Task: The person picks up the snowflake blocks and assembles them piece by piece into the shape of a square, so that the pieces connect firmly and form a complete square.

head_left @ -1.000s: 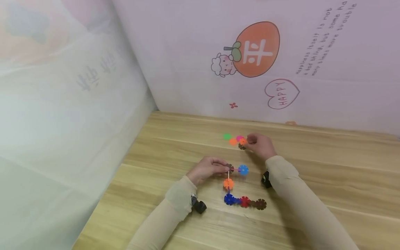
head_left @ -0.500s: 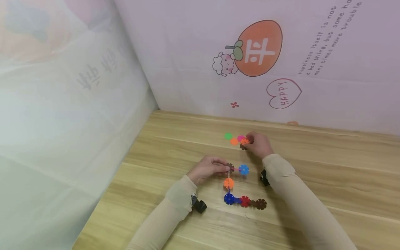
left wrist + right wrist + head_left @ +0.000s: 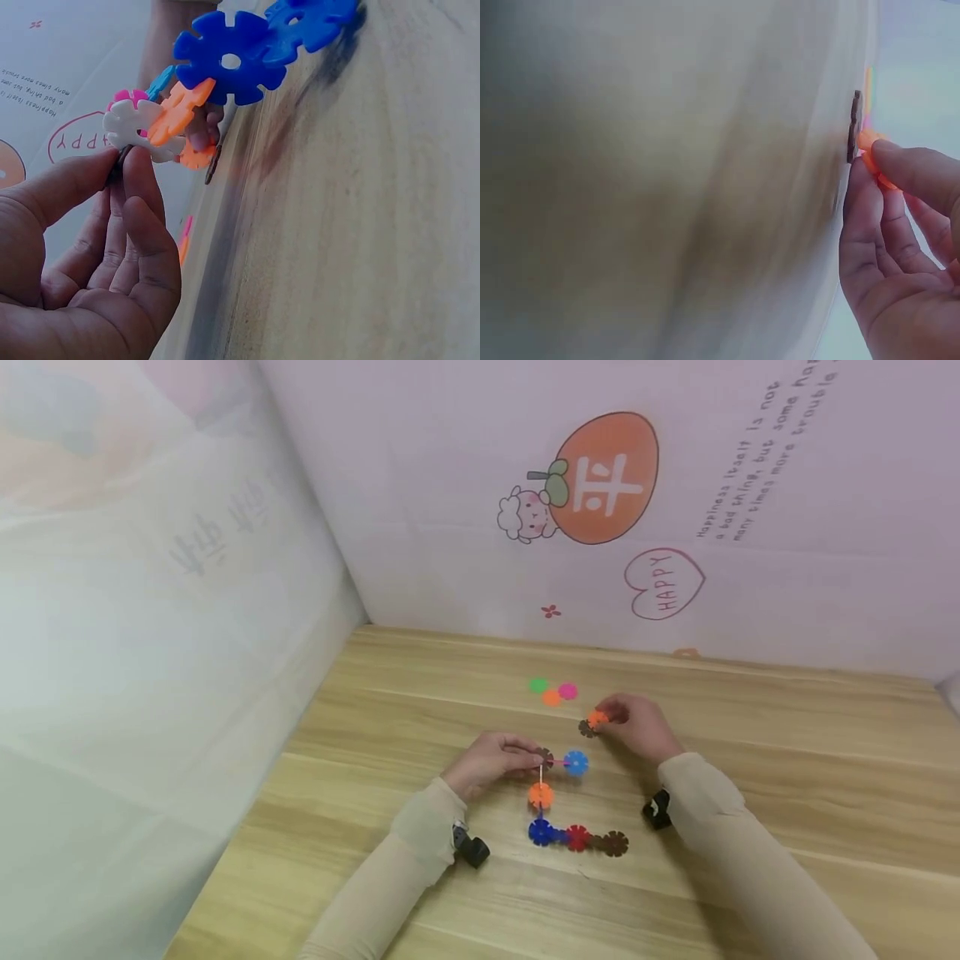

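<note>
Both hands pinch small slotted discs. With my left hand I hold a brown disc, partly covered by my fingertips; my right hand grips an orange disc against a second brown disc, though I can't make out whether they interlock. From the left one, a pink disc, edge-on in the head view, runs to a light blue disc, and a white disc, equally thin there, leads to a lower orange disc, then a blue disc, a red disc and a third brown disc. Beyond, on the tabletop, lie a green disc, a far orange disc and a far pink disc, their slots blurred.
</note>
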`<control>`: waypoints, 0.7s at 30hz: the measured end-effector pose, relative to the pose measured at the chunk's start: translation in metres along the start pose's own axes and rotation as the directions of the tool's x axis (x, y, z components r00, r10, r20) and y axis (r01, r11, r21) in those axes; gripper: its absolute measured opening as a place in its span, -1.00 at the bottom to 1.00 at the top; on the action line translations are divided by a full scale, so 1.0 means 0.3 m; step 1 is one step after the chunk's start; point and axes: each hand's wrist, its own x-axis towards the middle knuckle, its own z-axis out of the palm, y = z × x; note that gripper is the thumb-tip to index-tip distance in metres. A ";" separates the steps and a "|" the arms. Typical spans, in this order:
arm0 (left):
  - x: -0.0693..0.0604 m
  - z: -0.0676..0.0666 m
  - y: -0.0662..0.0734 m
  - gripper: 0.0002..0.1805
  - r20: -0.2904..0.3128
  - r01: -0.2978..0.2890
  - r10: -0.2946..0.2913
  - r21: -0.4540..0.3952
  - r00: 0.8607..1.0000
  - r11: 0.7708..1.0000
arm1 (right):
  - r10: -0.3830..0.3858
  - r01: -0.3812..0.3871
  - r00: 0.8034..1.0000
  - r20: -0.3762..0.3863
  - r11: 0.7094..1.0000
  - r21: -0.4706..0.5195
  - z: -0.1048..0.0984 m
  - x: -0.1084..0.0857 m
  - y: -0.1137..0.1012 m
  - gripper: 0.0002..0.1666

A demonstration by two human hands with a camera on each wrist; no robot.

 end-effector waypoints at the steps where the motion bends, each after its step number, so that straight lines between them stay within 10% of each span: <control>1: 0.000 0.000 -0.001 -0.69 0.003 -0.001 0.001 -0.003 1.000 1.000 | 0.008 -0.008 1.000 0.006 1.000 0.014 -0.003 -0.015 0.003 -0.62; 8: -0.007 -0.001 -0.001 -0.69 0.004 -0.009 0.009 -0.009 1.000 1.000 | 0.095 -0.100 0.995 0.039 0.985 0.138 -0.013 -0.131 0.021 -0.62; 21: -0.007 0.010 -0.004 -0.70 0.017 -0.012 0.013 -0.021 1.000 1.000 | 0.051 -0.044 0.998 -0.022 0.972 0.231 0.015 -0.243 -0.021 -0.76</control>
